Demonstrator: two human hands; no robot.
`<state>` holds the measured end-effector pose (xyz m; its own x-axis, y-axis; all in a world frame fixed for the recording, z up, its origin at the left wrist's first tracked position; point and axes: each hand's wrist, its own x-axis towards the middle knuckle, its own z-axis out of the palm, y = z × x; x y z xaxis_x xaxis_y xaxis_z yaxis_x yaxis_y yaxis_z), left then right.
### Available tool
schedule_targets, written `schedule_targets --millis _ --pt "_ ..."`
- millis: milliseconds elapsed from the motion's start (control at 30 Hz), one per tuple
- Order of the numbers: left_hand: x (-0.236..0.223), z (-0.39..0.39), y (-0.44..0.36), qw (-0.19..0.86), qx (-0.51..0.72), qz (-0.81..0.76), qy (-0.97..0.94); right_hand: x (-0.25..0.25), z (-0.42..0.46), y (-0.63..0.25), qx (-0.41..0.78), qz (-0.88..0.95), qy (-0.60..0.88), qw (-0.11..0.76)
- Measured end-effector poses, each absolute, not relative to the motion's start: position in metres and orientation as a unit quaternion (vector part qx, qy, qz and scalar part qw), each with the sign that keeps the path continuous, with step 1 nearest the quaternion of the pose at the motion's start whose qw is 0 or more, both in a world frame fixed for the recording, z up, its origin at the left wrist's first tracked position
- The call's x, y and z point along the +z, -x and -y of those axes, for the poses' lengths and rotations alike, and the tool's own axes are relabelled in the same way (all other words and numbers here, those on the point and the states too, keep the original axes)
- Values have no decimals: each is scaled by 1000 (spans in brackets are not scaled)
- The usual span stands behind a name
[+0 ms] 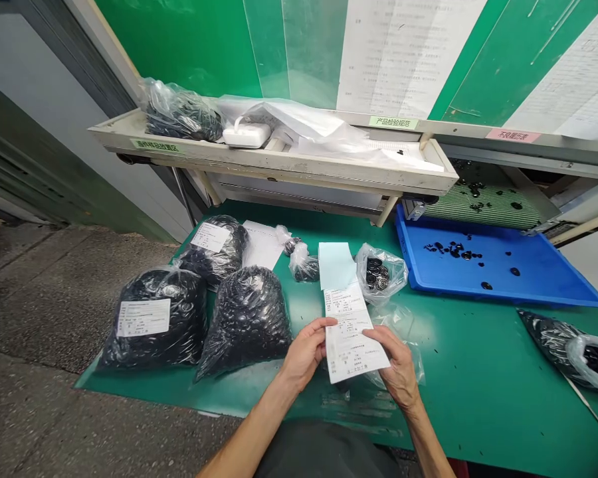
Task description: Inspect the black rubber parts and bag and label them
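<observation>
A long strip of printed white labels [355,345] with a pale blue upper end [337,265] is held up over the green table. My left hand [306,352] pinches its left edge, thumb and fingers closed on it. On the opposite edge, my right hand [396,365] grips the same strip. Beneath and beside the strip lies a clear plastic bag [403,325]. Just past its upper right stands an open clear bag of black round parts [379,273]. Left of my left hand sits a full bag of black parts [246,318] with no label showing.
Two labelled full bags, one in front [154,325] and one behind [214,249], stand at the table's left. A blue tray [478,279] with scattered black parts lies at back right. An open bag [573,352] rests at far right. A shelf [279,162] overhangs the back.
</observation>
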<state>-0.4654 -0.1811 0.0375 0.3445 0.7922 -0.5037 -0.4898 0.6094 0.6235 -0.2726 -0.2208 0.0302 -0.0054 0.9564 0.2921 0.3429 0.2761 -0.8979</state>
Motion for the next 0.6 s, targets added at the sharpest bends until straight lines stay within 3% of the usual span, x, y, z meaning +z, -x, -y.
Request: schedule_targets --millis 300,600 --pt "17 210 479 720 352 -413 -433 22 228 278 437 586 519 443" --pt "22 199 469 750 369 -456 -307 34 220 289 524 390 629 421"
